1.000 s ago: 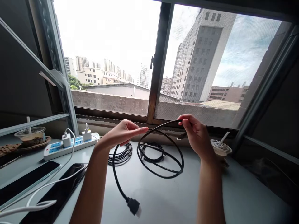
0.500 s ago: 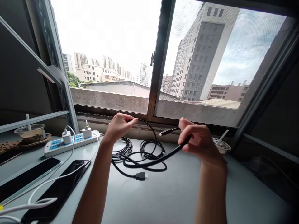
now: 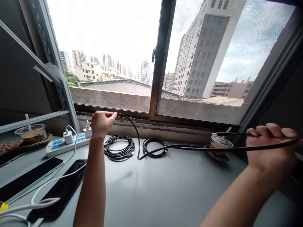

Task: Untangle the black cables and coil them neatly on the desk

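A black HDMI cable (image 3: 180,147) stretches between my two hands above the table. My left hand (image 3: 104,123), at the left near the window sill, pinches it between thumb and fingertips. From there the cable drops in a bend almost to the tabletop, then runs right. Far out at the right, my right hand (image 3: 270,145) has its fingers curled round the cable, and a short end sticks out leftward from them over a cup. Two coiled black cables lie at the back of the table, a larger coil (image 3: 119,148) and a smaller coil (image 3: 154,155) partly behind the held cable.
At left are a power strip (image 3: 55,147) with white chargers, two phones (image 3: 35,175) (image 3: 62,186), white charging cords and a drink cup (image 3: 32,134). Another lidded cup (image 3: 221,143) with a straw stands back right. A window and metal frame posts border the table (image 3: 151,195).
My right hand has moved far to the right and my left hand a little left. The held cable's tangled loops have opened out into a long stretch, lifted off the table.
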{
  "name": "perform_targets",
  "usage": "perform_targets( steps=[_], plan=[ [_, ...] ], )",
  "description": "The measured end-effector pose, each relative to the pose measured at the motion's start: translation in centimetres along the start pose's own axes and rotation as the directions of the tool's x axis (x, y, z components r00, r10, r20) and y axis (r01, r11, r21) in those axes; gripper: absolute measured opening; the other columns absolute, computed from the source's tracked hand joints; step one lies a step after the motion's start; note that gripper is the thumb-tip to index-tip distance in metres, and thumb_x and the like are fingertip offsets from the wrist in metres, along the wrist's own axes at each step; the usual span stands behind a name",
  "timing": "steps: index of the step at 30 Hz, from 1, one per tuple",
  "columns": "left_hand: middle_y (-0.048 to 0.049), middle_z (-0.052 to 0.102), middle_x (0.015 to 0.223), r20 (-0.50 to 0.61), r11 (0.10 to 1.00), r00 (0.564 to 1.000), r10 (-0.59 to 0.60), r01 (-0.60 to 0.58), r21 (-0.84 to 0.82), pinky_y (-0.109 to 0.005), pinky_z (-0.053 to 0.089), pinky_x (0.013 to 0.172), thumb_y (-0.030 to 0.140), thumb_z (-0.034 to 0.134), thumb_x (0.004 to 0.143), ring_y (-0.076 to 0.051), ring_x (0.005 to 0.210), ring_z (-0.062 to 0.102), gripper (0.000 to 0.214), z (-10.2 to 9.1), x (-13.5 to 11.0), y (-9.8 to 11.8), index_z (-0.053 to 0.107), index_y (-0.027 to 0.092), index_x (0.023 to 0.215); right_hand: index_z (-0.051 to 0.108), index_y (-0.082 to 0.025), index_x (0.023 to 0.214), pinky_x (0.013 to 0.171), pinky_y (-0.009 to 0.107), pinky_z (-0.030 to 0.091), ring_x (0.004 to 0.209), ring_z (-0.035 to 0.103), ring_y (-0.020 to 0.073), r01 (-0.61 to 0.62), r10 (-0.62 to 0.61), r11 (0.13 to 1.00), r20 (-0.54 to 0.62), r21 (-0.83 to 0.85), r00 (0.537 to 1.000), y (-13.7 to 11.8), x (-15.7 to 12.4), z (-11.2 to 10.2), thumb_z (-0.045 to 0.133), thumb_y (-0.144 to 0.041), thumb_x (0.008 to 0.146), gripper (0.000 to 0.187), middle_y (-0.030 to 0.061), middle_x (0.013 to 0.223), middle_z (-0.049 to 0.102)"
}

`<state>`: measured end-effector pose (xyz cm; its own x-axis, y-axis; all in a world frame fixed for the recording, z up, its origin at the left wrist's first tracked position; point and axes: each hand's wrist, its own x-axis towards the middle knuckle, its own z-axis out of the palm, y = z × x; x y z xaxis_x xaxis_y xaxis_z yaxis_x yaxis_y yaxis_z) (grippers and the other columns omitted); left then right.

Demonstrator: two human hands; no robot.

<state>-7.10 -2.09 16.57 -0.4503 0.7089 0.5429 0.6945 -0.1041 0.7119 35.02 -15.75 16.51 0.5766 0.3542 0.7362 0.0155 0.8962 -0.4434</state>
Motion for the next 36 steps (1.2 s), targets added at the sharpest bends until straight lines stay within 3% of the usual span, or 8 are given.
perform_targets(
  steps=[3,6,9,12,16,24,31,36],
  plan=[
    [0.0010,0.059,0.050,-0.038,0.991,0.999,-0.003,-0.002,-0.135,-0.028,0.035,0.054,0.041,0.061,0.073,-0.013,0.060,0.058,0.034,-1.0,-0.2,0.3,0.072,0.011,0.085,0.038,-0.022,0.059,0.052,0.027,0.021,0.057,0.019,0.0110,0.039,-0.043,0.999,-0.149,-0.031,0.988,0.6,0.5,-1.4,0.078,-0.059,0.048,0.056,-0.0049,0.070,0.020],
    [0.0091,0.027,0.033,0.267,0.903,0.963,0.026,0.092,-0.419,-0.026,0.016,0.043,0.041,0.055,0.078,0.000,0.035,0.030,0.033,-2.5,-0.8,1.3,0.067,0.011,0.081,0.049,-0.022,0.062,0.049,0.028,0.019,0.056,0.020,0.0110,0.033,-0.063,0.991,-0.233,-0.130,0.971,1.3,0.8,-1.6,0.078,-0.052,0.055,0.042,-0.0048,0.065,0.026],
    [0.0094,0.028,0.036,0.642,0.766,0.740,0.202,0.289,-0.574,-0.025,0.008,0.038,0.043,0.054,0.077,0.003,0.030,0.021,0.034,-3.6,-1.6,3.0,0.056,0.015,0.058,0.050,-0.023,0.061,0.045,0.027,0.019,0.055,0.020,0.0106,-0.014,-0.035,0.981,-0.249,-0.192,0.968,1.9,0.8,-0.3,0.074,-0.038,0.063,0.028,-0.0041,0.064,0.032],
    [0.0059,0.041,0.039,0.751,0.734,0.564,0.342,0.339,-0.589,-0.022,0.015,0.034,0.049,0.051,0.076,0.000,0.032,0.036,0.039,-3.7,-3.1,5.1,0.053,0.017,0.054,0.050,-0.021,0.062,0.042,0.023,0.020,0.053,0.022,0.0070,-0.028,-0.011,0.989,-0.262,-0.143,0.965,2.7,0.7,1.8,0.072,-0.027,0.062,0.023,-0.0047,0.070,0.041],
    [0.0041,0.064,0.069,0.683,0.767,0.594,0.425,0.165,-0.620,-0.017,0.045,0.053,0.045,0.066,0.066,-0.006,0.062,0.059,0.031,-2.8,-5.8,7.8,0.067,0.019,0.083,0.049,-0.020,0.071,0.042,0.018,0.024,0.047,0.021,0.0043,-0.067,0.053,0.995,-0.191,-0.068,0.980,3.7,0.2,4.8,0.070,-0.024,0.064,0.023,-0.0096,0.055,0.030],
    [-0.0068,0.065,0.102,0.689,0.786,0.565,0.454,0.109,-0.608,-0.022,0.049,0.066,0.043,0.070,0.067,-0.016,0.085,0.063,0.034,-0.4,-8.4,8.9,0.057,0.017,0.083,0.044,-0.021,0.072,0.037,0.018,0.018,0.039,0.027,0.0035,-0.239,0.236,0.970,0.052,0.043,0.970,3.5,-1.8,8.7,0.071,-0.043,0.069,0.034,-0.0104,0.050,0.036],
    [-0.0025,0.059,0.068,0.720,0.757,0.414,0.557,0.104,-0.646,-0.025,0.042,0.060,0.046,0.065,0.073,-0.015,0.070,0.058,0.034,0.3,-7.7,8.5,0.047,0.018,0.066,0.057,-0.021,0.081,0.035,0.018,0.022,0.037,0.029,0.0040,-0.232,0.230,0.971,0.047,0.058,0.972,3.7,-1.6,8.3,0.070,-0.041,0.068,0.027,-0.0106,0.048,0.037],
    [0.0050,0.037,0.056,0.721,0.740,0.423,0.549,0.154,-0.654,-0.021,0.028,0.046,0.047,0.065,0.074,-0.006,0.049,0.039,0.044,-0.4,-6.4,7.9,0.035,0.019,0.060,0.065,-0.021,0.080,0.042,0.019,0.029,0.048,0.037,0.0033,-0.187,0.195,0.978,0.092,-0.088,0.977,3.9,-0.8,5.2,0.071,-0.031,0.068,0.017,-0.0047,0.069,0.052]
  ],
)
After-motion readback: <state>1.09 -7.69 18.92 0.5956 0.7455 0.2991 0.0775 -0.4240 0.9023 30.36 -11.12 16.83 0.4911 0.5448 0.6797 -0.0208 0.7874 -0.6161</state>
